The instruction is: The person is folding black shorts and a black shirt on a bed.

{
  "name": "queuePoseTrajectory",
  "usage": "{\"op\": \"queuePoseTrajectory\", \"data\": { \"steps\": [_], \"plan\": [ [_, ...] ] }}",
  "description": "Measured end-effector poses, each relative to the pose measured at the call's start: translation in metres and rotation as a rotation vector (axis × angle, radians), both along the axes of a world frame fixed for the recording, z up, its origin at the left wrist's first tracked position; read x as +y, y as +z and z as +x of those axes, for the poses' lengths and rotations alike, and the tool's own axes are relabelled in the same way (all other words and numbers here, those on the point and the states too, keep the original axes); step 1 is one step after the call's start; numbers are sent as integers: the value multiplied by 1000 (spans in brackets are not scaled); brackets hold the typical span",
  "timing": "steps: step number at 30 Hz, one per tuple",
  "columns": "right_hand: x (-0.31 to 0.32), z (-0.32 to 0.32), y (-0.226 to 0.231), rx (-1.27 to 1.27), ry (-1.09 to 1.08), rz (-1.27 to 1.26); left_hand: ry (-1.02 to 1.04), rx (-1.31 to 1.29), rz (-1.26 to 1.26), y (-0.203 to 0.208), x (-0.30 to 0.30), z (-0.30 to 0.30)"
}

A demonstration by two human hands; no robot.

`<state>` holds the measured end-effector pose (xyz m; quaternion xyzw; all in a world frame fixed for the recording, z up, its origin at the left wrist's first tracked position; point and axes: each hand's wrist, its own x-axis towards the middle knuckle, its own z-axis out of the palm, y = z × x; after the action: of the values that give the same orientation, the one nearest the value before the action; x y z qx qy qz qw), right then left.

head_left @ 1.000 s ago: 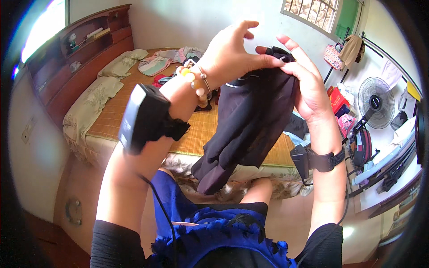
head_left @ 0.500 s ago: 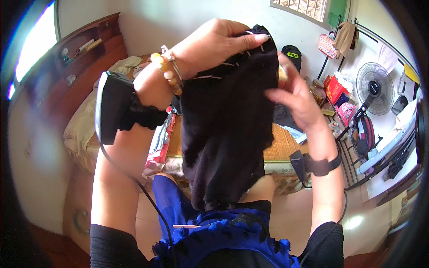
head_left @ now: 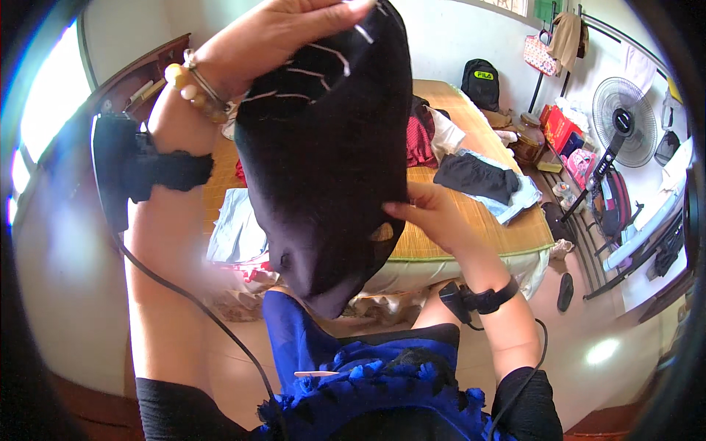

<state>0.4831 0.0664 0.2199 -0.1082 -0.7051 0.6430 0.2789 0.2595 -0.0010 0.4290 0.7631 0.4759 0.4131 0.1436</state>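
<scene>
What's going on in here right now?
A person at the side of a bed is holding up a black garment. The left hand holds it near the top, and the right hand touches its side edge lower down; whether that hand grips is unclear. The garment hangs in front of the bed, where other clothes lie, including a dark piece on a light blue one.
</scene>
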Motion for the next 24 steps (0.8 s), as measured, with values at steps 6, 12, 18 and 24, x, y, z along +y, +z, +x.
{"op": "queuePoseTrajectory", "data": {
  "steps": [6,12,18,24],
  "plan": [
    [11,10,6,239,-41,-159,-52,-313,-175,17,-29,2],
    [12,28,5,-70,32,-80,-74,-451,-51,12,-14,-7],
    [-64,29,-3,-123,10,749,-121,-65,107,10,-11,-3],
    [-104,14,3,169,319,253,-36,-318,11,11,-13,-1]
  ]
}}
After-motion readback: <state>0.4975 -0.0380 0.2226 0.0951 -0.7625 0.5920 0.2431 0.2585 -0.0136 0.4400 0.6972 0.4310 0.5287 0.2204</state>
